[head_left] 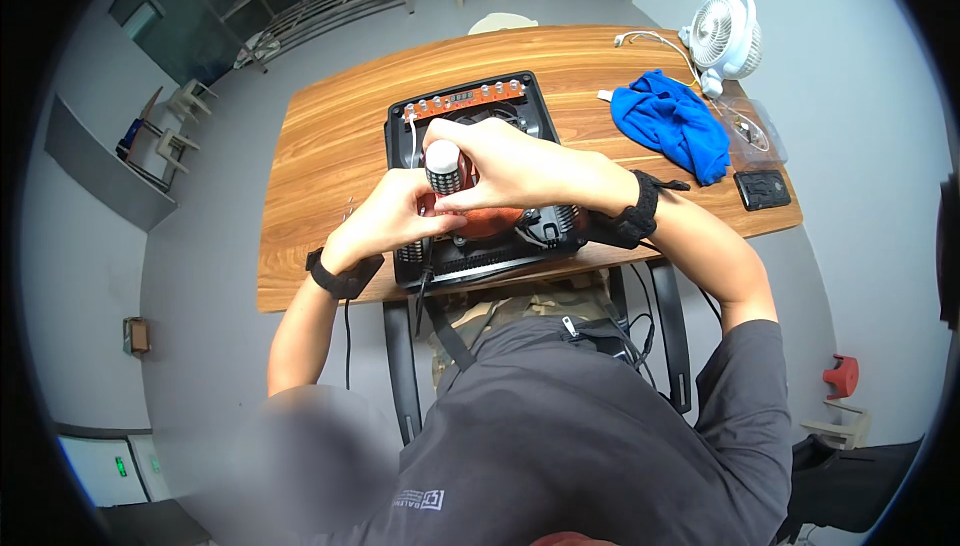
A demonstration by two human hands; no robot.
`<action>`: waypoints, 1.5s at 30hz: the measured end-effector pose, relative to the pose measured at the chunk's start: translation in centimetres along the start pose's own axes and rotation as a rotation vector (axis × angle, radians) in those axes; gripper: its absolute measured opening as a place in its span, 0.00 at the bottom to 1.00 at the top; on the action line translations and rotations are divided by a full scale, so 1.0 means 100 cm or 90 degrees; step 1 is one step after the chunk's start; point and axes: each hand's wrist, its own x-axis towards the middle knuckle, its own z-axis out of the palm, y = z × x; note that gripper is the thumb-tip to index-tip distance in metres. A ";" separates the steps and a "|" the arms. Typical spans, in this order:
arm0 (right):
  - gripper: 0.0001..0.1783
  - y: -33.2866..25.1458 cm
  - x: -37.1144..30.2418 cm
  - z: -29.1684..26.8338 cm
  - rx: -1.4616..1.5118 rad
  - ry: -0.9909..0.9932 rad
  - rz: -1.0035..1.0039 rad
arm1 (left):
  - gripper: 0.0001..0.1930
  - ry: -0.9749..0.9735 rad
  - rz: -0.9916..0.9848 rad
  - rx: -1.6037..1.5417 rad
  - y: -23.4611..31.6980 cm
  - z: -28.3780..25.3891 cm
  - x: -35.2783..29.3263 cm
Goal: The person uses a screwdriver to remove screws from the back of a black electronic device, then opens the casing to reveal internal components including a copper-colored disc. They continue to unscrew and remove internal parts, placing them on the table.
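Note:
An opened black appliance housing [548, 111] lies on the table in front of me, with an orange circuit board [490, 94] of round buttons and a small display along its far side. My right hand [495, 161] is closed round a screwdriver [447, 164] that stands nearly upright over the housing; its handle is black and white with a white end. Just below, my left hand [385, 214] has its fingers pinched together near the tool's lower part. What they hold is hidden. Under my hands a reddish-orange part [490, 222] shows, with wires beside it.
Right of the housing lies a blue cloth [672, 126], with a black phone-like object [762, 189] and a clear plastic tray [760, 136] beyond. A white fan [722, 36] stands at the far right corner of the wooden table [330, 126]. Small bits [348, 208] lie left of my left hand.

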 end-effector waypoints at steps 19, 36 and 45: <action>0.26 -0.011 0.002 0.002 0.036 -0.058 0.040 | 0.15 0.002 -0.017 -0.006 0.002 0.004 -0.010; 0.23 -0.012 0.001 0.002 0.043 -0.047 0.033 | 0.19 0.005 -0.033 -0.019 0.003 0.005 -0.008; 0.23 -0.020 0.004 0.007 -0.252 0.047 -0.049 | 0.18 0.071 0.016 -0.004 0.004 0.014 -0.010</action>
